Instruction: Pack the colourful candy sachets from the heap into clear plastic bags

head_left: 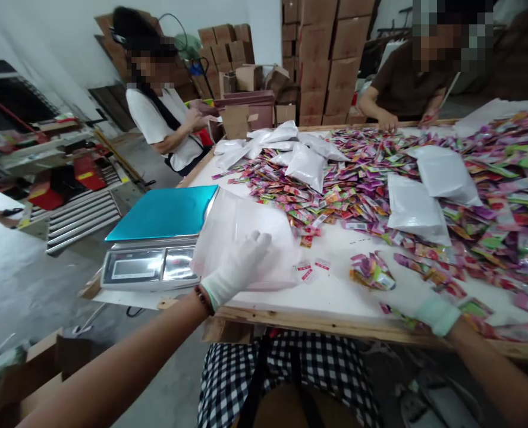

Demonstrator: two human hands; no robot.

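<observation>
My left hand, in a white glove, rests at a flat white plastic bag beside the scale; its fingers look curled at the bag's surface. Right of it, my gloved right hand has a small bunch of colourful sachets at its fingertips, over the white table. The scale with its blue top plate stands left of the bag. Three small red-and-white labels lie between my hands.
A wide heap of sachets covers the table's far and right parts. Filled white pouches lie on it, and more sit further back. Two people stand across the table. Cartons are stacked behind; a roller conveyor is at left.
</observation>
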